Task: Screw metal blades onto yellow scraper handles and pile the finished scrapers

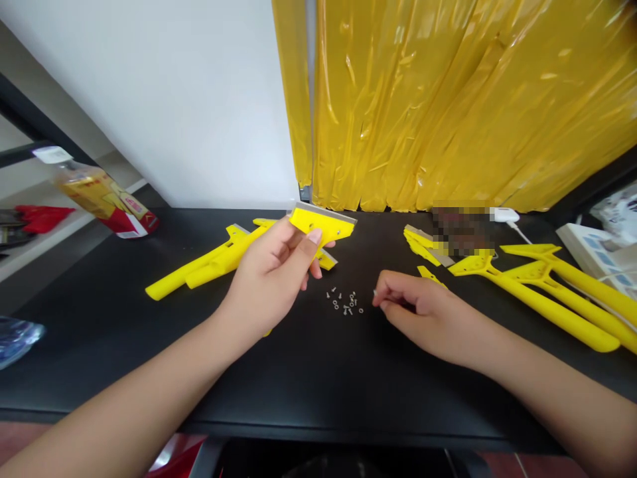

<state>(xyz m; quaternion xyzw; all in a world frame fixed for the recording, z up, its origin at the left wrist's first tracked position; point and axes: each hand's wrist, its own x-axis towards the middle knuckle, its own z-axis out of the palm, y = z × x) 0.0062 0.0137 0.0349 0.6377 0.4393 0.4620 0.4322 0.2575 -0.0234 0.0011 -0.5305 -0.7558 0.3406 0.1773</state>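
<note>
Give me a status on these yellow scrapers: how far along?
Done: the yellow scraper head in the left hand already carries its metal blade. In hand: the right hand pinches something tiny, possibly a screw. Left: the loose screws and nuts still lie on the table, and the yellow handles at right show no blades.

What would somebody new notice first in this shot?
The glossy yellow plastic sheeting hangs along the back, right of centre, above the black table. Bright yellow scraper parts lie on the table to both sides. At centre, the left hand holds a yellow scraper head with a metal blade, near a small scatter of screws.
</note>
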